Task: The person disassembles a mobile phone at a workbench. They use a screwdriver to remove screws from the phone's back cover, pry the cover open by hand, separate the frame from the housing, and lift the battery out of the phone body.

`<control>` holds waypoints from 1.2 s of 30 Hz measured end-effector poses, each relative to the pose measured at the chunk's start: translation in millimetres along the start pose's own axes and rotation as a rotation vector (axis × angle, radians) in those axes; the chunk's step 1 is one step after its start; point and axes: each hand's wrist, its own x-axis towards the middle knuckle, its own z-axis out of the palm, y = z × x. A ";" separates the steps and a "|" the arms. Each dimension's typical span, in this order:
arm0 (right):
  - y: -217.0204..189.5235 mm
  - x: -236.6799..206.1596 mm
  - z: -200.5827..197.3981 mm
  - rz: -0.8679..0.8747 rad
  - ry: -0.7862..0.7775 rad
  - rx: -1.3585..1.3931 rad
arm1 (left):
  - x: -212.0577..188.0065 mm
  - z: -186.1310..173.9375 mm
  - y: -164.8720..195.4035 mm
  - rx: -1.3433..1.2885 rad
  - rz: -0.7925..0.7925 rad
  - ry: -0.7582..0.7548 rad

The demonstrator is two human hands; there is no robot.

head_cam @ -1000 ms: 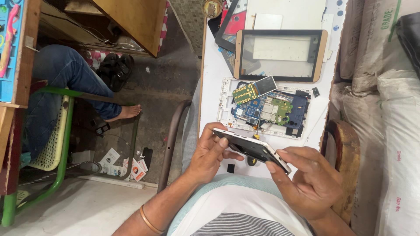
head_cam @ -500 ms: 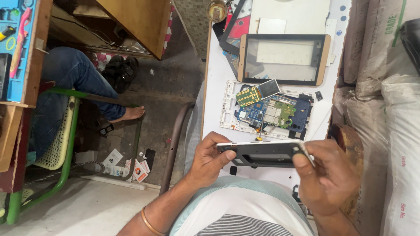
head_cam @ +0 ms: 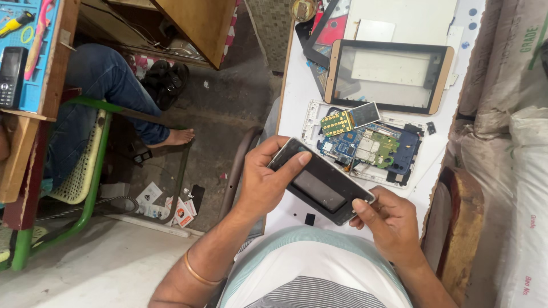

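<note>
Head view only. Both hands on one dark phone panel (head_cam: 321,183) with a grey window in the middle, held tilted above the near edge of the white table (head_cam: 297,97). Left hand (head_cam: 264,182) grasps the upper-left end, thumb laid across the face; right hand (head_cam: 388,219) pinches the lower-right corner, thumb on top – neither is loose. One gold bangle (head_cam: 197,275) on the left wrist. On the table behind the panel: one opened device (head_cam: 368,145) with a blue and green circuit board showing, and one small yellow keypad board (head_cam: 337,122) plus one small dark screen piece (head_cam: 365,114) resting on its top edge. Further back, one tablet frame (head_cam: 388,75) with a gold rim, and a black bezel (head_cam: 314,40) over something red at the far left corner. Two small black bits on the table – one (head_cam: 310,219) just under the panel, one (head_cam: 431,128) right of the open device. Right table edge runs close to white sacks (head_cam: 514,142) and a wooden piece (head_cam: 459,222), little room there. Left side drops to open floor with scattered cards (head_cam: 171,205), a green chair (head_cam: 85,171) and another person's jeans leg (head_cam: 108,97), bare foot (head_cam: 178,137) down. One dark keypad phone (head_cam: 11,77) on the blue mat (head_cam: 34,63) at far left.
</note>
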 end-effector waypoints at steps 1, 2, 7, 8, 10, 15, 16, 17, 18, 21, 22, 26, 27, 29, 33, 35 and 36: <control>0.6 1.3 1.0 -0.029 0.000 0.066 | 1.7 3.2 -0.2 -0.011 0.010 0.008; 1.4 3.2 3.1 -0.059 -0.001 0.132 | 3.0 6.0 -1.2 -0.022 0.021 0.016; 1.5 12.1 8.2 -0.114 0.057 0.334 | 0.4 27.4 -19.3 -0.270 -0.118 0.002; 1.9 13.0 9.3 -0.106 0.061 0.355 | -3.4 31.4 -23.8 -0.254 -0.137 -0.024; 2.7 14.8 10.6 -0.090 0.057 0.380 | -11.5 35.6 -30.4 -0.265 -0.121 -0.096; 6.2 13.7 7.4 -0.062 -0.007 0.315 | -9.2 31.3 -26.7 -0.215 -0.115 -0.173; 7.8 13.6 6.3 -0.066 -0.019 0.283 | -7.6 30.6 -23.5 -0.174 -0.123 -0.182; 9.9 13.2 5.2 -0.069 -0.027 0.252 | -7.1 30.1 -20.0 -0.133 -0.134 -0.194; 11.9 12.8 3.8 -0.073 -0.033 0.220 | -7.1 29.7 -16.5 -0.081 -0.152 -0.207; 18.1 13.5 -1.0 -0.112 -0.060 0.250 | -8.2 30.8 -9.0 0.036 -0.196 -0.253; 19.6 13.4 -2.4 -0.103 -0.057 0.235 | -8.8 30.9 -7.6 0.053 -0.198 -0.268; 21.9 13.1 -4.2 -0.087 -0.050 0.225 | -8.3 30.9 -6.0 0.065 -0.225 -0.293; 21.9 13.3 -3.9 -0.090 -0.047 0.235 | -8.1 31.2 -6.7 0.067 -0.219 -0.291; 21.5 14.3 -3.0 -0.073 -0.040 0.275 | -8.5 31.7 -8.7 0.071 -0.208 -0.289; 21.3 15.4 -2.2 -0.013 -0.021 0.368 | -6.9 33.7 -15.0 0.009 -0.216 -0.278; 20.2 15.3 -5.0 0.037 -0.063 0.372 | -2.7 33.6 -17.4 -0.048 -0.244 -0.276; 19.5 15.2 -6.6 0.056 -0.085 0.376 | -1.2 33.1 -17.7 -0.040 -0.251 -0.292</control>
